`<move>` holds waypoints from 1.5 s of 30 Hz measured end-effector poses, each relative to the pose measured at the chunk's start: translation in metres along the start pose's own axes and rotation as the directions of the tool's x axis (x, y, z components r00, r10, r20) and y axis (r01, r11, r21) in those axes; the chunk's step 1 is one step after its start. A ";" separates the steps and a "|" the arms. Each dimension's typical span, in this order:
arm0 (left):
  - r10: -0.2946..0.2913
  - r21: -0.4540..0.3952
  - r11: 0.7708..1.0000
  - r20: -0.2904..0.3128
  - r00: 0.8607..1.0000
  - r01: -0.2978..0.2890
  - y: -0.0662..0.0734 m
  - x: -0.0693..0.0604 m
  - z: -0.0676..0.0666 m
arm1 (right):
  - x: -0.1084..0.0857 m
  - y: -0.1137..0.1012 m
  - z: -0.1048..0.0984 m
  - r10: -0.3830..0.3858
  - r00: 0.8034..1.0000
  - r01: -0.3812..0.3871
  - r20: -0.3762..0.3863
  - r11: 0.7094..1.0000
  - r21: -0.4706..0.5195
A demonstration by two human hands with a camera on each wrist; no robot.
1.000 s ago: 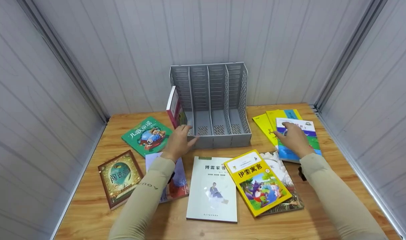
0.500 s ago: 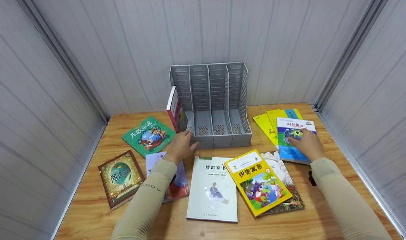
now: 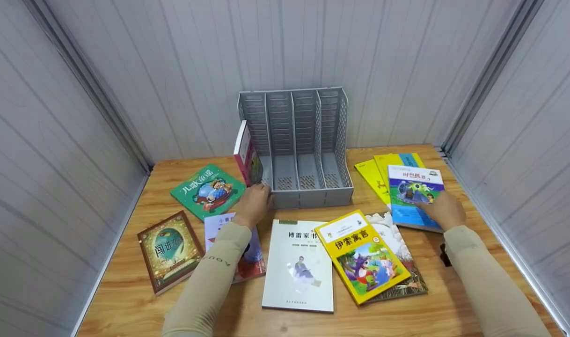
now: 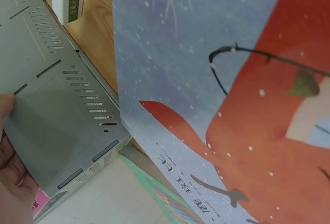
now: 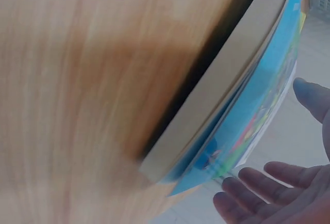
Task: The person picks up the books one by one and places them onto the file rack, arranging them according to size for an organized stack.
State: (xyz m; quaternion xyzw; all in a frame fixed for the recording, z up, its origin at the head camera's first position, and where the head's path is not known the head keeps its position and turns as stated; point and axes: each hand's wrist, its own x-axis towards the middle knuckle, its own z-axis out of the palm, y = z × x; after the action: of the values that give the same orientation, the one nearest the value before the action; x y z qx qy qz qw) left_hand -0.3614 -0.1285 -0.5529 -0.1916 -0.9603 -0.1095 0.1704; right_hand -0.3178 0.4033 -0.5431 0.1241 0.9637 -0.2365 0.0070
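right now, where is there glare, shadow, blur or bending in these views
Head: pale glare patch on the white 傅雷家书 book, soft shadows on the wood tabletop; right wrist: tabletop grain smeared, blue-covered book looks bowed, perhaps from the lens; left wrist: snow-scene book fairly crisp.

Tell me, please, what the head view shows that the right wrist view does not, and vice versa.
Only the head view shows the left hand, the green book and the brown-bordered book.
Only the right wrist view shows the palm side of the right hand.
Both show that hand, the blue-bottomed book and the wooden table.
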 end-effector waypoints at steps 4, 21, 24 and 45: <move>-0.025 -0.016 1.000 0.021 0.999 0.025 0.000 0.002 0.000 | -0.001 0.006 -0.002 0.048 0.998 -0.049 0.046 0.998 0.028; -0.032 -0.026 0.999 -0.045 0.998 0.031 0.002 0.000 0.004 | -0.003 0.025 -0.011 0.230 0.947 -0.244 0.224 0.969 0.038; -0.019 -0.023 1.000 -0.068 0.997 0.018 0.001 0.000 0.007 | -0.003 0.026 -0.014 0.228 0.944 -0.243 0.238 0.969 0.036; -0.046 -0.014 0.999 -0.028 0.999 0.045 0.005 0.000 0.004 | 0.012 0.013 -0.022 0.353 0.883 -0.391 0.310 0.918 0.068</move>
State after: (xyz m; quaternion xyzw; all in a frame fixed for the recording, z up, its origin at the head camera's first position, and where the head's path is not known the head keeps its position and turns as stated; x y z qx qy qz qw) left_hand -0.3603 -0.1232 -0.5556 -0.1694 -0.9612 -0.1226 0.1800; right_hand -0.3253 0.4274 -0.5302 0.2709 0.8929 -0.3079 0.1860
